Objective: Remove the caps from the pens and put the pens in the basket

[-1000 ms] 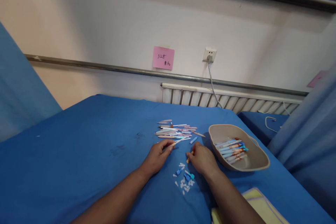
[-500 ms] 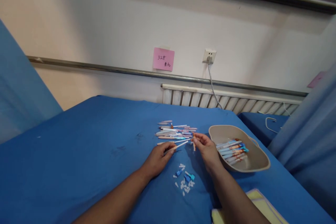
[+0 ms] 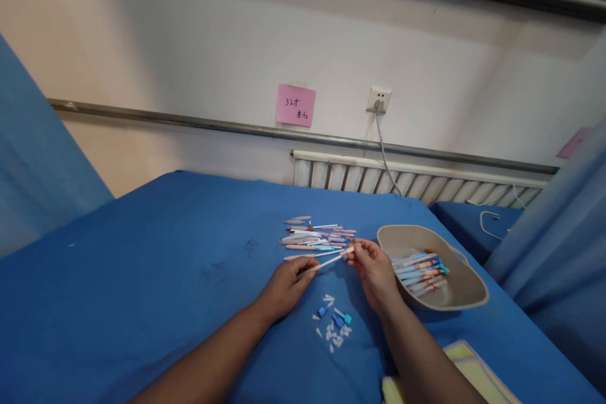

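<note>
A slim white rod (image 3: 330,261) is held above the blue cover (image 3: 156,265), between the 2 hands, its right end meeting a short orange tube (image 3: 348,252). Its other end is pinched by the fingers of the left hand (image 3: 287,284), presumably for steadiness; the tube is gripped by the fingers of the right hand (image 3: 374,271), seemingly for alignment. Whether the rod sits inside cannot be told. Loose pen parts (image 3: 310,238) are laid just beyond, small white tips (image 3: 337,341) nearer, apparently for easy reach. Pens (image 3: 419,271) are gathered in a beige basket (image 3: 466,290), probably for separation.
</note>
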Demonstrator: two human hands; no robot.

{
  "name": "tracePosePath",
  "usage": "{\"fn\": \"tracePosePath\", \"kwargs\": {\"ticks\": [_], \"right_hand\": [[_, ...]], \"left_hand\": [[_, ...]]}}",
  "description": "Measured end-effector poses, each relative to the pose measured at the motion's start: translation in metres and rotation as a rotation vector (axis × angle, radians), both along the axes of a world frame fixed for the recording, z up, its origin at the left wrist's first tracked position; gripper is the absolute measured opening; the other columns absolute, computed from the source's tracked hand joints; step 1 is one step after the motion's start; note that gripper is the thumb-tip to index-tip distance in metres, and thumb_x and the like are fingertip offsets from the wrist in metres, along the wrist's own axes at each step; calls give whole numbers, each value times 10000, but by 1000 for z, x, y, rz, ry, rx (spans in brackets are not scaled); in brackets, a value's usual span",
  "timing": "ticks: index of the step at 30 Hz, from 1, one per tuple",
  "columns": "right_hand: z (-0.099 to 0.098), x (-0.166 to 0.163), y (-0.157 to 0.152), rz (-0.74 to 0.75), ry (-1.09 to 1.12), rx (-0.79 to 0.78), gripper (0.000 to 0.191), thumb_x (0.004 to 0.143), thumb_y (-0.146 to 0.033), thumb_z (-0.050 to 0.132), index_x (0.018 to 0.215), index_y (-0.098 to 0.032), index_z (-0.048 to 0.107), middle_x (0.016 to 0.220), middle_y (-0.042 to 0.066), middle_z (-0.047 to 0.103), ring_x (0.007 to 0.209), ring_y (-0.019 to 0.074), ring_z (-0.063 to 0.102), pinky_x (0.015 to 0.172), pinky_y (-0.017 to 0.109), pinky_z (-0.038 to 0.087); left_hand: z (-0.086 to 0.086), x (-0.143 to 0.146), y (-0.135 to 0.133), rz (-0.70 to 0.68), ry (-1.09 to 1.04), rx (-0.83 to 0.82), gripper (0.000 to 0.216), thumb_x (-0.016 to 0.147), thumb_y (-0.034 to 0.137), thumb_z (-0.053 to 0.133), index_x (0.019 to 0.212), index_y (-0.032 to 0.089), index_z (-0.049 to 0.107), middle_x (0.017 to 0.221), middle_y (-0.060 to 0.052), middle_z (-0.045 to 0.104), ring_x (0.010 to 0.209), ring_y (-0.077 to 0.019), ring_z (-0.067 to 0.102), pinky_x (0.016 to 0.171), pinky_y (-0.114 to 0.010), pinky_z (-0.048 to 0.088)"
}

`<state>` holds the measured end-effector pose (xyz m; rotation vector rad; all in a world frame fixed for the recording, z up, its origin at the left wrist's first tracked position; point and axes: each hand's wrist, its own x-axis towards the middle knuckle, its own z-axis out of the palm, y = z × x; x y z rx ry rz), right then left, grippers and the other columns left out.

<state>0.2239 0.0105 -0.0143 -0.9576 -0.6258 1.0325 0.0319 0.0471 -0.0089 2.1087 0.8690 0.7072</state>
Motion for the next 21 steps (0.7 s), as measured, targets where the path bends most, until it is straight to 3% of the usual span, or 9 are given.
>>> {"fn": "tracePosePath", "kwargs": {"ticks": [15, 21], "right_hand": [[-12, 4, 4, 74, -188, 47, 350, 669, -412, 705, 912, -185, 596, 730, 4, 632, 603, 122, 562, 579, 248, 456], [-11, -8, 2, 130, -269, 47, 291, 646, -390, 721, 831, -197, 605, 690, -9, 630, 609, 138, 584, 599, 264, 462]], "left_hand": [[4, 0, -2, -4, -13, 30, 260, 889, 322, 407, 934, 191, 627, 892, -26, 652, 833, -177, 571, 772, -266, 434], [4, 0, -2, -11, -26, 35, 261, 881, 316, 421, 947, 192, 641, 897, -24, 658, 831, -178, 576, 766, -260, 428]]}}
